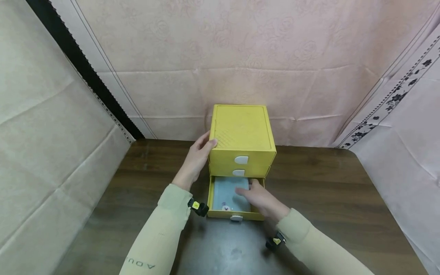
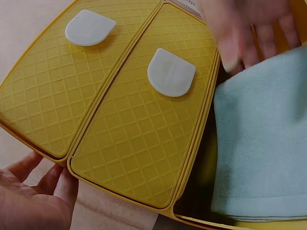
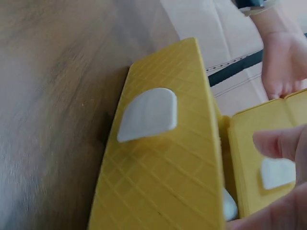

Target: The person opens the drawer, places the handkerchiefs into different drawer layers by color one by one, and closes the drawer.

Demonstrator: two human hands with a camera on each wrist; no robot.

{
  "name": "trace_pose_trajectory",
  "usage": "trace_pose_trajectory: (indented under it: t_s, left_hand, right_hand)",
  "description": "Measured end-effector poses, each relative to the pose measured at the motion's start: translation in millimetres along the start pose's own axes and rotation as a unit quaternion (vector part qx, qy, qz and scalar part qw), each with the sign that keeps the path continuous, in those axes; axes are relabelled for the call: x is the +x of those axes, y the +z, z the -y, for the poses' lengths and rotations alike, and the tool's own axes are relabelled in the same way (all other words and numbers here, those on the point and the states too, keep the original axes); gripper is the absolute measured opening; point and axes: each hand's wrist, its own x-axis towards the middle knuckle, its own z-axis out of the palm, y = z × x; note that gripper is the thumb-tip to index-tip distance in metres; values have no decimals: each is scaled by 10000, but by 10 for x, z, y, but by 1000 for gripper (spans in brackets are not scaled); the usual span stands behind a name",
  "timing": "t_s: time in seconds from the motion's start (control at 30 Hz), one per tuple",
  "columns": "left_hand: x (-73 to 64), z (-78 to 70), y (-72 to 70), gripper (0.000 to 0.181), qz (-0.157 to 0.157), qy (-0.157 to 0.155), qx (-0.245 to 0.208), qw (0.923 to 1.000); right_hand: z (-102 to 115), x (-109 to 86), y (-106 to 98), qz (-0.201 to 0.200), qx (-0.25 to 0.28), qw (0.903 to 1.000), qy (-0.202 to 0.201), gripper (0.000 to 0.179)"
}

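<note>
A small yellow drawer cabinet with white pull tabs stands on the table, its bottom drawer pulled out. Inside that drawer lies a folded light blue towel, with a small printed figure at its front edge in the head view. My left hand rests against the cabinet's left side, thumb at the top front corner. Over the drawer's right side, my right hand reaches in with fingers extended down beside the towel's right edge and its thumb above the cloth. The fingertips are partly hidden.
Two upper drawers, one with a white tab, are closed above the towel. Behind the cabinet hangs a pale patterned cloth; more cloth hangs at both sides. The dark wooden table extends left and right of the cabinet.
</note>
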Motion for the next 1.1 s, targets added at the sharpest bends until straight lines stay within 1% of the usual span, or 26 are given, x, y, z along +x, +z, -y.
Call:
trace_pose_trajectory:
  t_s: [0.1, 0.17, 0.27, 0.37, 0.53, 0.6, 0.77, 0.97, 1.1]
  left_hand:
    - [-8, -5, -8, 65, 31, -37, 33, 10000]
    - [-12, -11, -10, 65, 28, -77, 52, 10000]
    - [-19, -18, -10, 65, 17, -125, 85, 9999]
    - [-24, -21, -6, 66, 13, -155, 98, 9998]
    - [-26, -23, -1, 66, 11, -185, 94, 9998]
    - [-26, -22, -1, 65, 10, -199, 75, 9998]
    - [-25, -1, -10, 62, 9, -217, 30, 9998]
    - [-19, 6, -5, 64, 17, -199, 55, 9998]
    - [-21, -8, -11, 65, 34, -202, 85, 9998]
  right_hand:
    - [9, -97, -54, 183, -113, 9996, -163, 98]
    - [17, -156, -100, 271, -182, 9993, -203, 100]
    - [21, -236, -172, 299, -240, 9990, -216, 99]
    - [12, -290, -225, 330, 42, 9991, -252, 93]
    - [-4, -367, -256, 576, 653, 9952, -443, 84]
    - [-5, -398, -254, 634, 799, 9935, -512, 81]
    - [8, -485, -225, 816, 886, 9906, -641, 75]
    - [31, -672, -122, 1254, 1142, 9819, -847, 73]
    - [16, -773, -20, 1560, 1296, 9759, -808, 71]
